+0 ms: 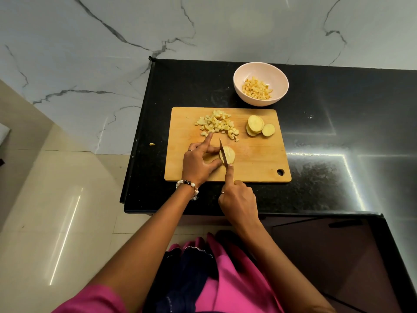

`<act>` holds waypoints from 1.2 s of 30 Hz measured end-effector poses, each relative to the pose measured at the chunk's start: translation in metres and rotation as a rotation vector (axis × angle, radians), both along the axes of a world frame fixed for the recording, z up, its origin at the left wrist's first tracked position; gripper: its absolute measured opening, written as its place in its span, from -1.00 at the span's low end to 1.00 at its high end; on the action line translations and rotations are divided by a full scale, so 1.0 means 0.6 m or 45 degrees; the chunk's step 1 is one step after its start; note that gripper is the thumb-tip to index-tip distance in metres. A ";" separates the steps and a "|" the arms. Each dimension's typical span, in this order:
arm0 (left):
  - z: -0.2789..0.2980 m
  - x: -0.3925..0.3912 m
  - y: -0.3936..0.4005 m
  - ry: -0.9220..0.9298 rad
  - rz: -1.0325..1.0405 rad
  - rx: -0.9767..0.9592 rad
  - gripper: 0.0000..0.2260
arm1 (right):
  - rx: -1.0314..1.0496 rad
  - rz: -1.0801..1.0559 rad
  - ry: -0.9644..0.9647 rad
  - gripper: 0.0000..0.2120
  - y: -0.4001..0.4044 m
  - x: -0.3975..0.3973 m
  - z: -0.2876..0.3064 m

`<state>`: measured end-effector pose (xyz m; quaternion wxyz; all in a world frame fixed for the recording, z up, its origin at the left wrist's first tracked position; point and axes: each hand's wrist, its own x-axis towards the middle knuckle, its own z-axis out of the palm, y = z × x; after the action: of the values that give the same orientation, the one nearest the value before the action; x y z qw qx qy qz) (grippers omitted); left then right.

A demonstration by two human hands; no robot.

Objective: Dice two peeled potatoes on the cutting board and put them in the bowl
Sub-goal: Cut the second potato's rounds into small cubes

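Observation:
A wooden cutting board (pixel 255 161) lies on the black counter. My left hand (pixel 198 161) pinches a stack of potato slices (pixel 229 155) near the board's front, its index finger stretched out. My right hand (pixel 237 199) grips a knife (pixel 223 152), index finger along the spine, and the blade is set into the stack. A heap of diced potato (pixel 217 124) sits at the board's far left. More round slices (pixel 259 126) lie at the far right. A pink bowl (pixel 246 73) behind the board holds diced potato (pixel 257 88).
The black counter (pixel 327 136) ends at its left edge near the board, with marble floor beyond. One stray potato bit (pixel 152 144) lies on the counter left of the board. The board has a hanging hole (pixel 280 172) at its near right corner.

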<state>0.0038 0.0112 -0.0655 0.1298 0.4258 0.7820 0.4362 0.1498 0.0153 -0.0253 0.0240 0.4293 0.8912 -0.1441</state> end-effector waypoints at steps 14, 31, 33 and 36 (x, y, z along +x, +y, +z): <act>0.002 0.004 0.004 -0.003 0.064 -0.013 -0.30 | -0.051 0.063 -0.069 -0.37 0.001 0.010 0.010; 0.040 0.082 0.047 0.403 0.272 -0.653 -0.33 | -0.056 -0.125 0.424 -0.50 0.078 0.036 0.008; 0.039 0.078 0.052 0.329 0.264 -0.614 -0.40 | -0.049 -0.125 0.463 -0.51 0.082 0.034 0.002; 0.041 0.068 0.053 0.260 0.181 -0.588 -0.50 | -0.038 -0.088 0.535 -0.52 0.085 0.037 -0.010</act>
<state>0.0447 0.0429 -0.0410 0.1131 0.3707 0.8978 0.2090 0.1722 0.0662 -0.0315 -0.1609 0.4197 0.8592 -0.2446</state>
